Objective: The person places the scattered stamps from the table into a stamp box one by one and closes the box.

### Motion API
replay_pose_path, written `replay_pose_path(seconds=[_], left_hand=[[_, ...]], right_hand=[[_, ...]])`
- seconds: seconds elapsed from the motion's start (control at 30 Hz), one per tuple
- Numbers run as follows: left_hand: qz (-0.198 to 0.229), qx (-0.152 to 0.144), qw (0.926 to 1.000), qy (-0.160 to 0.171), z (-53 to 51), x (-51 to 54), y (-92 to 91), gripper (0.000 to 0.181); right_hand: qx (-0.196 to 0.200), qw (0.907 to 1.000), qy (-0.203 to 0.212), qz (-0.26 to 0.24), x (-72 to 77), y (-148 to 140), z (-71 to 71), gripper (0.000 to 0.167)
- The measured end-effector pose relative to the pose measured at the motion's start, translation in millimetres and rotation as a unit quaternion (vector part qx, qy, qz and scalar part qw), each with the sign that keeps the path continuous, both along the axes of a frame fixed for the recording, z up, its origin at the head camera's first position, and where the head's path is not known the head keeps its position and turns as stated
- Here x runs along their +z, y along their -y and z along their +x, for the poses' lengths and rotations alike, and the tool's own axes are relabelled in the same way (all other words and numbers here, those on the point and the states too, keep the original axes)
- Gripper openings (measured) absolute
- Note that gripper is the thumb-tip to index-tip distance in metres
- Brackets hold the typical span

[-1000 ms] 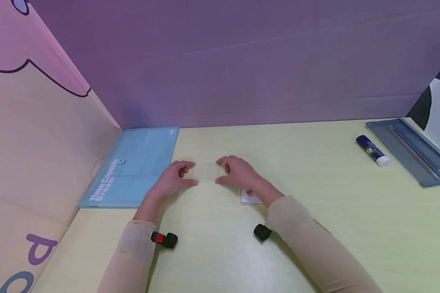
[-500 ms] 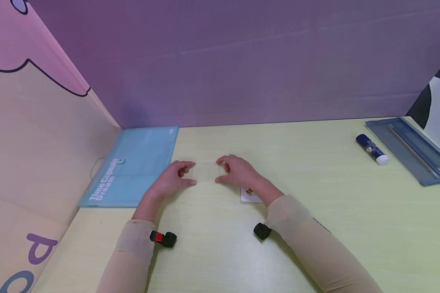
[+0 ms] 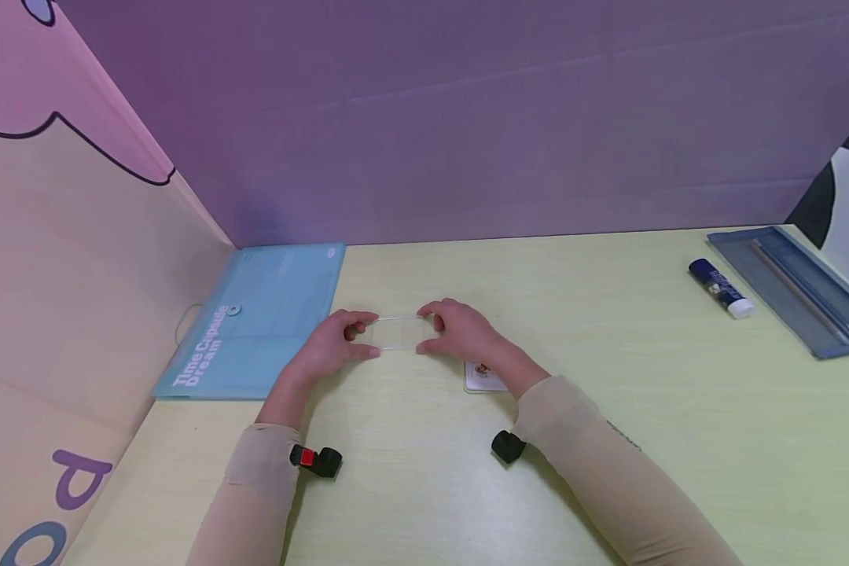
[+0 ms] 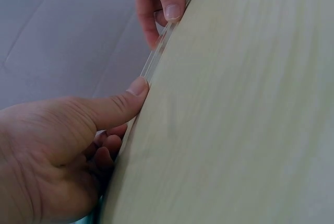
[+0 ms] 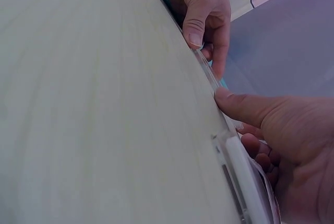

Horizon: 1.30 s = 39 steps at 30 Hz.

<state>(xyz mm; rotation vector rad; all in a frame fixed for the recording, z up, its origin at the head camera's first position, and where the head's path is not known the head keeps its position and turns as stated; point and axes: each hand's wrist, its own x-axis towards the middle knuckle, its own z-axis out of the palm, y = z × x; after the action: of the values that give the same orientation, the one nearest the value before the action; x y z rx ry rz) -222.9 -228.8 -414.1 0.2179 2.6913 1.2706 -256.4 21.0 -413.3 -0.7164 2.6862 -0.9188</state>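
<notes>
A shallow, clear plastic case [image 3: 398, 333] lies flat at the middle of the table, so see-through that its edges show mainly as thin bright lines. My left hand [image 3: 331, 343] grips its left end, thumb on the near edge and index finger on the far edge. At the right end, my right hand [image 3: 461, 333] holds it the same way. Both thumbs press the near edge in the wrist views, where the case [image 4: 156, 57] looks thin and low on the tabletop. Partly under my right wrist sits a small white card pack [image 3: 483, 379] with a printed picture.
A blue document folder [image 3: 276, 314] lies left of my left hand, against the side panel. Toward the far right are a dark blue glue stick [image 3: 720, 288] and a grey-blue zip pouch [image 3: 799, 295]. A purple panel [image 3: 509, 126] closes off the table's back.
My left thumb has shifted very slightly left along the near edge, and the case's edge lines show more clearly. Otherwise both hands stay in place.
</notes>
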Motion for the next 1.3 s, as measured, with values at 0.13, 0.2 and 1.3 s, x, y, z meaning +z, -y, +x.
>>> replay_pose_path(seconds=[0.13, 0.2, 1.3], left_hand=[[0.003, 0.0, 1.0, -0.001, -0.5, -0.3, -0.3, 0.054], [0.008, 0.0, 1.0, -0.001, -0.3, -0.3, -0.8, 0.054], [0.039, -0.027, 0.9989, -0.004, -3.4, 1.8, -3.2, 0.056]], right_hand=[[0.0, 0.9999, 0.007, -0.011, 0.4, -0.6, 0.2, 0.057], [-0.002, 0.9998, 0.013, -0.017, 0.3, -0.8, 0.2, 0.057], [0.006, 0.9884, 0.082, -0.128, 2.0, -22.0, -2.1, 0.056]])
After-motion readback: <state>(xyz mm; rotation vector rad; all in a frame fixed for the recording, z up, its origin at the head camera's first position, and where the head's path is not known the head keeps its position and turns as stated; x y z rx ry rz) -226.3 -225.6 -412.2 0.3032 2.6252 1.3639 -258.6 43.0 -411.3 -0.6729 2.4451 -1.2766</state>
